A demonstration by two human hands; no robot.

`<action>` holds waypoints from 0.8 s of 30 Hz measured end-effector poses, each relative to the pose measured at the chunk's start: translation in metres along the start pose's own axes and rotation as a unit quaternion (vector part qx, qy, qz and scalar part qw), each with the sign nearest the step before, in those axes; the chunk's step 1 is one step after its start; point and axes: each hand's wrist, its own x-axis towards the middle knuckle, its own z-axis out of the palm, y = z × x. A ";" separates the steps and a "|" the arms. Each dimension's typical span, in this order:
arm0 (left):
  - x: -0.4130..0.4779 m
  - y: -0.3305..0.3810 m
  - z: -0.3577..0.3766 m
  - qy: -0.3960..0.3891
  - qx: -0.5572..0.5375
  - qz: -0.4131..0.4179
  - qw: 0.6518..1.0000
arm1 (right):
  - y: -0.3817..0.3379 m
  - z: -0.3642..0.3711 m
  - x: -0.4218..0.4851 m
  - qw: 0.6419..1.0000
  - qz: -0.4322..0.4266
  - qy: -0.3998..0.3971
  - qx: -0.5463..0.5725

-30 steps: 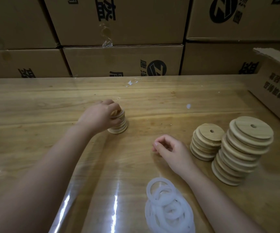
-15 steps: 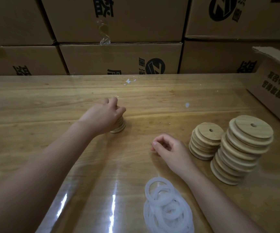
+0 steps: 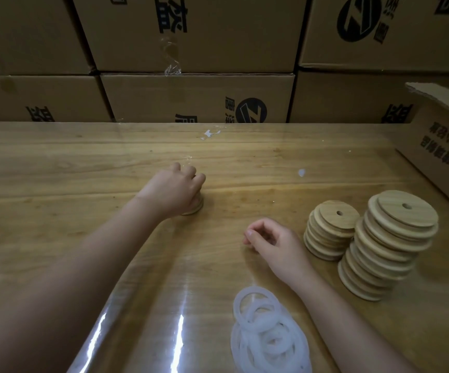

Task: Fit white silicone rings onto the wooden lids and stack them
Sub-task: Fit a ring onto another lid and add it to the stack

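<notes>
My left hand (image 3: 173, 191) lies over a small stack of finished wooden lids (image 3: 195, 208) at the table's middle, fingers curled round its far side; only the stack's lower right edge shows. My right hand (image 3: 274, 240) rests on the table to the right, fingers loosely curled, with nothing visible in it. Several white silicone rings (image 3: 269, 337) lie in a heap near the front edge, just in front of my right forearm. Two stacks of bare wooden lids stand at the right: a short stack (image 3: 331, 227) and a taller, leaning stack (image 3: 390, 243).
The wooden table (image 3: 83, 170) has a glossy transparent cover. A wall of cardboard boxes (image 3: 196, 98) lines its far edge. An open cardboard box (image 3: 441, 146) sits on the table at the far right, behind the lid stacks.
My left hand has come down over the small stack, which now is almost wholly covered. The right hand has stayed in place.
</notes>
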 end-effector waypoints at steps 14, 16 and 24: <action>-0.004 0.000 0.009 0.028 -0.036 -0.009 0.999 | -0.003 0.000 -0.001 1.000 0.001 -0.003 -0.002; -0.006 -0.003 0.013 0.045 -0.082 -0.019 0.995 | -0.003 0.000 0.000 1.000 0.002 -0.001 0.000; -0.011 -0.021 0.023 0.115 -0.359 -0.178 0.909 | -0.002 0.000 0.000 1.000 -0.003 -0.005 -0.001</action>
